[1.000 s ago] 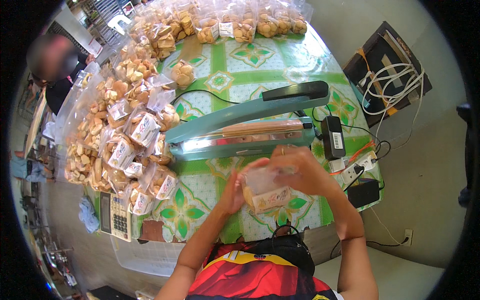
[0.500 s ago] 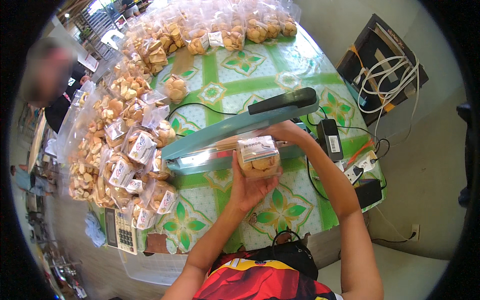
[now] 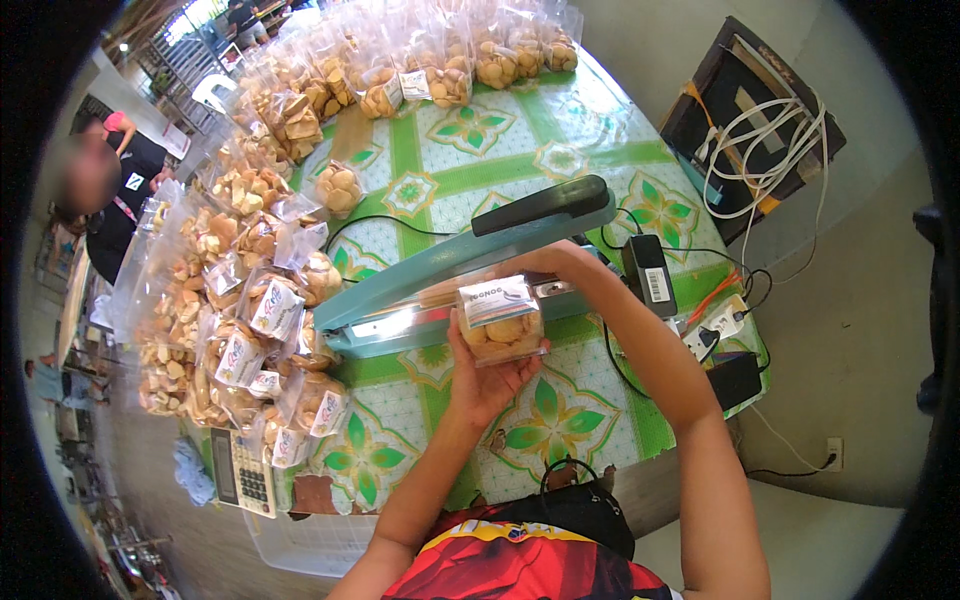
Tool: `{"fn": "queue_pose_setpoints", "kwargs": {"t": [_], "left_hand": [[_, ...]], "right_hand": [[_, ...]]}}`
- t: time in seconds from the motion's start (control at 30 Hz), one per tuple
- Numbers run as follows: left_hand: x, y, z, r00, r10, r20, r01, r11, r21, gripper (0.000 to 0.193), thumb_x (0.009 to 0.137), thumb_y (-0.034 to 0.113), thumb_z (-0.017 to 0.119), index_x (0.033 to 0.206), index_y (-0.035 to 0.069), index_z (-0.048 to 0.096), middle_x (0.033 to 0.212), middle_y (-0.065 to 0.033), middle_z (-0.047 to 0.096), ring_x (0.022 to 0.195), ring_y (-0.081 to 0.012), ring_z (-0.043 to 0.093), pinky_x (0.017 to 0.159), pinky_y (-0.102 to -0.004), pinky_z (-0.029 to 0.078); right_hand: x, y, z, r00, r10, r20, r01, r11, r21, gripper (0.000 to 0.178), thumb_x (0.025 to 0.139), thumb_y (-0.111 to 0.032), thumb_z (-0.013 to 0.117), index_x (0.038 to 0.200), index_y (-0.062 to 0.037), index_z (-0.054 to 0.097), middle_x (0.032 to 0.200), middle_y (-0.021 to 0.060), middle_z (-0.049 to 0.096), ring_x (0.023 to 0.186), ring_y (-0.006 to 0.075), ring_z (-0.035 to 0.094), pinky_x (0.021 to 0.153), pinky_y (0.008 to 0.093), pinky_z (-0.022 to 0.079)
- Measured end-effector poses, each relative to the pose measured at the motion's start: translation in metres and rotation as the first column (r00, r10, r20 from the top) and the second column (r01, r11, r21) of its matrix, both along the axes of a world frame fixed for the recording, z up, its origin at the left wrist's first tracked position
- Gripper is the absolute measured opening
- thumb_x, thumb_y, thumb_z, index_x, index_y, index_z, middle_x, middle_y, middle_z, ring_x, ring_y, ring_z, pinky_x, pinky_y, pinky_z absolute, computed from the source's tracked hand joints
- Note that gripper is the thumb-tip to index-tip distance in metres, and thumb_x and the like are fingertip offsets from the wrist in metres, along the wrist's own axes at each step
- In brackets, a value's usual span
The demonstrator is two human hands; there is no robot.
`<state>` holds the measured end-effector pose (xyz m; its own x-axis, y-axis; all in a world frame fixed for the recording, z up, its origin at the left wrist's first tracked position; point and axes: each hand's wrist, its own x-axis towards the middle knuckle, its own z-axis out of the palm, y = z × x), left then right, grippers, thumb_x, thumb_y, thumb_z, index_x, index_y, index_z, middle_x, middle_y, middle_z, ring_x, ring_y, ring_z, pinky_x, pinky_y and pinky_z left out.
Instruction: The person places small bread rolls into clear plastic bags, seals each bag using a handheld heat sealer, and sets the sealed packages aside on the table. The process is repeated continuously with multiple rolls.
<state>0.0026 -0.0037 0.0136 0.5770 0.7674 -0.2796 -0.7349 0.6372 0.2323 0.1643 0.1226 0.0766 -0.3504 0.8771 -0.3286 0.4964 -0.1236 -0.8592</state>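
My left hand (image 3: 485, 375) cups a clear bag of round biscuits (image 3: 505, 327) with a white label from below and the left side. The bag stands against the front of a teal heat sealer (image 3: 400, 338), whose long arm with a black handle (image 3: 540, 205) is raised. Under that arm my right hand (image 3: 550, 262) reaches in at the bag's upper end; its fingers run leftward along the bag top and are partly hidden by the sealer arm and the bag.
Filled biscuit bags (image 3: 240, 250) crowd the table's left and far edges. A calculator (image 3: 243, 470) lies at the near left corner. On the right are a black power adapter (image 3: 648, 275), a white power strip (image 3: 715, 328) and cables. A person (image 3: 125, 190) stands beyond the left edge.
The whole view has shifted slightly, so the table sits further left. Both hands keep the bag at the sealer, and the sealer arm stays raised. The person at the left shows more fully.
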Motion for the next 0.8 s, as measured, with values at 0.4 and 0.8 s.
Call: {"fn": "queue_pose_setpoints", "kwargs": {"t": [0.4, 0.8], "left_hand": [[0.004, -0.001, 0.001, 0.998, 0.060, -0.014, -0.060, 0.998, 0.011, 0.090, 0.082, 0.079, 0.044, 0.138, 0.009, 0.043, 0.127, -0.0145, 0.054, 0.108, -0.0354, 0.058, 0.087, -0.0396, 0.054], [0.005, -0.001, 0.001, 0.999, 0.037, 0.007, -0.037, 0.999, 0.007, 0.094, 0.082, 0.082, 0.039, 0.137, 0.006, 0.045, 0.122, -0.0150, 0.057, 0.104, -0.0325, 0.061, 0.086, -0.0381, 0.055]], "right_hand": [[0.020, 0.020, -0.042, 0.990, 0.120, 0.068, -0.123, 0.991, 0.045, 0.048, 0.069, -0.044, 0.083, 0.093, -0.0039, 0.071, 0.088, 0.0035, 0.067, 0.074, 0.0123, 0.058, 0.063, 0.0289, 0.048], [0.044, 0.038, 0.132, 0.955, 0.282, -0.095, -0.244, 0.924, 0.293, 0.040, 0.096, -0.043, 0.053, 0.090, -0.0057, 0.066, 0.091, 0.0093, 0.068, 0.089, 0.0236, 0.066, 0.077, 0.0373, 0.051]]}}
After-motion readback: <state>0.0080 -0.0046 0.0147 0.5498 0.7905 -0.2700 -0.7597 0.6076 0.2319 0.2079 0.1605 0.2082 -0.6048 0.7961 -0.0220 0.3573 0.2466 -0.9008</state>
